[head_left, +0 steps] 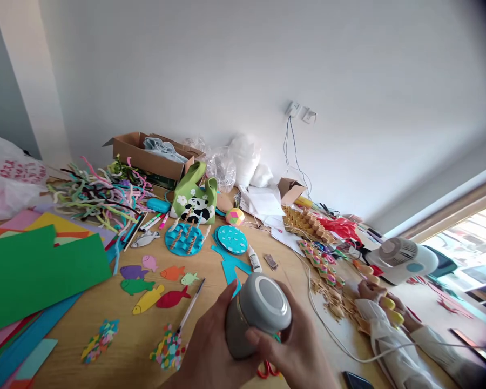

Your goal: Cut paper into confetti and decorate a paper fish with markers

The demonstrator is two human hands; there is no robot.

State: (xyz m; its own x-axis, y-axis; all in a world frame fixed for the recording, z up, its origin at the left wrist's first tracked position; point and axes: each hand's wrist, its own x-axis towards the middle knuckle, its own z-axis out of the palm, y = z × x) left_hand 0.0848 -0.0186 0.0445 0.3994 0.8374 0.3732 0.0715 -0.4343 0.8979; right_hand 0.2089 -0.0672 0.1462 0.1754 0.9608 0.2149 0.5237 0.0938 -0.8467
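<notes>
A grey, rounded canister [259,310] with a pale ring on its end is held between my two hands over the table's front. My left hand [214,340] wraps its left side, and my right hand [297,335] grips the right side with the thumb across the front. Red-handled scissors [268,369] show partly beneath the hands. To the left lie a pen [191,305], a pile of coloured paper dots [168,348] and several paper fish, including a red fish [173,297]. Just beyond the canister are blue paper strips [230,266] and a small white glue bottle [254,259].
Green paper sheets [40,270] cover the left side. Behind are pipe cleaners [101,194], a panda bag [196,200] and a cardboard box [146,156]. At right, another person's hands [372,292] work near wood shavings [334,302], a white cable [319,319] and a fan [405,259].
</notes>
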